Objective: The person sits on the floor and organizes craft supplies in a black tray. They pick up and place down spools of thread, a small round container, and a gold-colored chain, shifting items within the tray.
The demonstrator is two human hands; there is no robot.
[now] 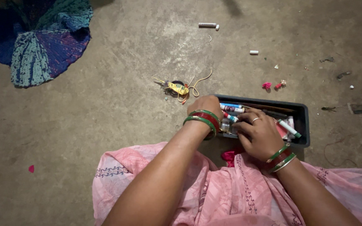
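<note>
left grip: left hand point(206, 105) is curled knuckles-up over the left end of the tray, fingers tucked down among the contents; whether it pinches anything cannot be told.
right grip: right hand point(258, 133) has fingers pressed together around a thin white marker with a green cap point(290, 129), which sticks out to the right over the tray.
tray: black plastic tray point(301, 109), rectangular, shallow walls, sits on the floor just in front of the knees, both hands in it.
contents: small tubes and pens point(231, 108), white barrels with blue and red bands, lying crosswise and packed; exact count unclear.
progress: judging by the layout, sorting is midway; most pieces are in the tray, several lie loose outside it.
left of scene: knitted cloth point(42, 42), blue, teal and purple wedges, coarse yarn, bunched at the top left corner.
centre: yellow trinket with loose string point(177, 88), tangled, just beyond the tray.
far: white chalk-like stick point(207, 25), cylindrical, well apart from the tray; a shorter white stub point(254, 52) to its right.
right: pink scraps point(267, 86) near the tray's far edge.
floor: bare concrete floor point(118, 104), matte, rough, dusty.
lap: pink fabric point(214, 188), thin, printed trim.
</note>
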